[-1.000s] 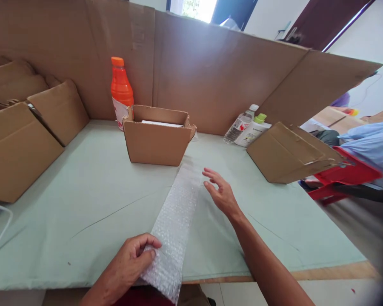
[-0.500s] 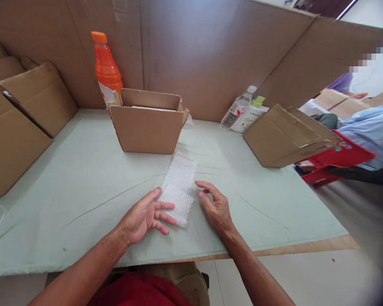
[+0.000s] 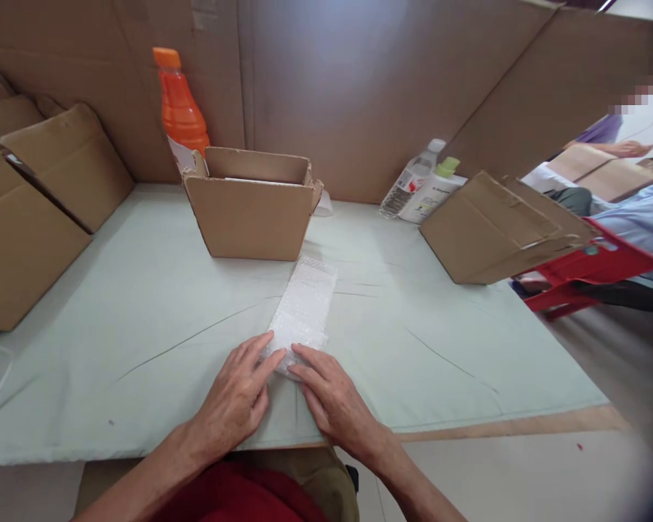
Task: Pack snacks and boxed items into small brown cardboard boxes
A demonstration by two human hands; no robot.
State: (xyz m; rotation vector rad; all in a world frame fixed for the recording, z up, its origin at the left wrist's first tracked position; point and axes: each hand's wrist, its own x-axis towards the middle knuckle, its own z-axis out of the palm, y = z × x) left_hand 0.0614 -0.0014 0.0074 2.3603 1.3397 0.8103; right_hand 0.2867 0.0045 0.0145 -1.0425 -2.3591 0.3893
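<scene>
A white bubble wrap pouch lies flat on the table in front of me, slanting slightly, with an overlapping layer near its lower end. My left hand rests palm down at its lower left, fingertips touching the plastic. From the right, my right hand lays its outstretched fingers on the near end. Both hands have their fingers extended over the pouch, and they partly cover its lower edge. Whether anything is inside the pouch I cannot tell.
Beyond the pouch stands an open cardboard box, with an orange bottle behind it. Larger cartons are at left. A clear bottle, a white bottle and a tilted box stand right. People sit beyond a red stool.
Both hands have come together and down onto the pouch's near end; the left has turned from palm sideways to palm down. The pouch's lower part has shifted slightly left.
</scene>
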